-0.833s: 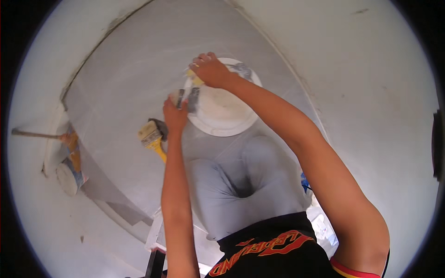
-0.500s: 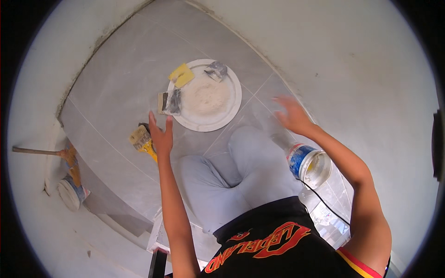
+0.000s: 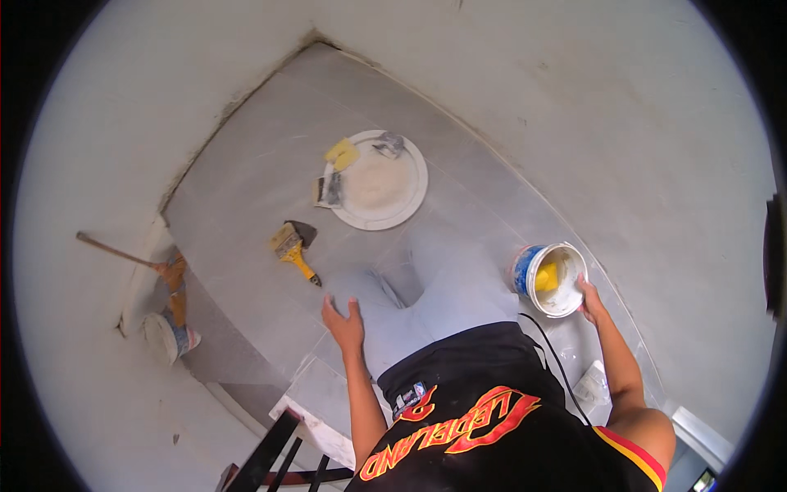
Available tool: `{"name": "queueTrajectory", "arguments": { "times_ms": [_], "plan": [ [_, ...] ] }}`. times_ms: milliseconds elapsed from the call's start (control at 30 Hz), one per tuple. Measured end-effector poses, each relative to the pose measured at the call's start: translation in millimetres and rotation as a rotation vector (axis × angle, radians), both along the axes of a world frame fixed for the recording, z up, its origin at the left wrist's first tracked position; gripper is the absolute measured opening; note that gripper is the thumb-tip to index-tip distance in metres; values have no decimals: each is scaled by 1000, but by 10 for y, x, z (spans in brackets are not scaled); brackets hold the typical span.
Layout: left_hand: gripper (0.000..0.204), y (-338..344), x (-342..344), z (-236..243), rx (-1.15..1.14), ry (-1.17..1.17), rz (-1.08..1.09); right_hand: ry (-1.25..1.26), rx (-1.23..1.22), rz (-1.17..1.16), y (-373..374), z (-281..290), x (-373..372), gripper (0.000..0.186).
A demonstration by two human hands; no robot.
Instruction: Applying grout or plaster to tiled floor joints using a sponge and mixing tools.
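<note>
One bucket (image 3: 525,269), blue and white, toward three o'clock, mouth tipped up to the view, with a yellow object (image 3: 547,277) inside. Grips its rim at four o'clock with the right hand (image 3: 590,300); cannot tell whether lifted off the grey floor (image 3: 246,164). Holds the left hand (image 3: 346,328) at seven o'clock, thumb and fingers spread wide, beside the grey trousers (image 3: 459,295). Toward twelve o'clock, a round white lid (image 3: 369,220) bearing pale powder (image 3: 379,182). Near nine o'clock, a yellow-handled brush (image 3: 297,256), handle pointing to five.
</note>
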State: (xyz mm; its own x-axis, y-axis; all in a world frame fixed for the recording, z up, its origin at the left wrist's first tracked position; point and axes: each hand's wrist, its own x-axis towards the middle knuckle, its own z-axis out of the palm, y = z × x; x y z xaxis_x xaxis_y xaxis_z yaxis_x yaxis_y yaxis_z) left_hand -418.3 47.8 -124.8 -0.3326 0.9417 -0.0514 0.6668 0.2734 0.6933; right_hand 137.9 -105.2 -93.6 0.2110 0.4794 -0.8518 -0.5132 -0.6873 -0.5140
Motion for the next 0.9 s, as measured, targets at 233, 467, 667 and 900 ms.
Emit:
{"name": "queueTrajectory", "arguments": {
  "times_ms": [233, 467, 667, 900],
  "plan": [
    [61, 43, 46, -22, 31, 87, -47, -526, 53, -60, -164, -479, 100, 28],
    [59, -27, -16, 6, 48, 42, 16, -484, 180, -233, 431, -60, -254, 20],
    [59, 15, -30, 22, 8, 87, 38, -532, 240, 11, 1512, 158, -422, 12],
    [60, -4, 13, -2, -40, 80, 66, -614, 259, 76, 2457, -74, -654, 11]
  ]
}}
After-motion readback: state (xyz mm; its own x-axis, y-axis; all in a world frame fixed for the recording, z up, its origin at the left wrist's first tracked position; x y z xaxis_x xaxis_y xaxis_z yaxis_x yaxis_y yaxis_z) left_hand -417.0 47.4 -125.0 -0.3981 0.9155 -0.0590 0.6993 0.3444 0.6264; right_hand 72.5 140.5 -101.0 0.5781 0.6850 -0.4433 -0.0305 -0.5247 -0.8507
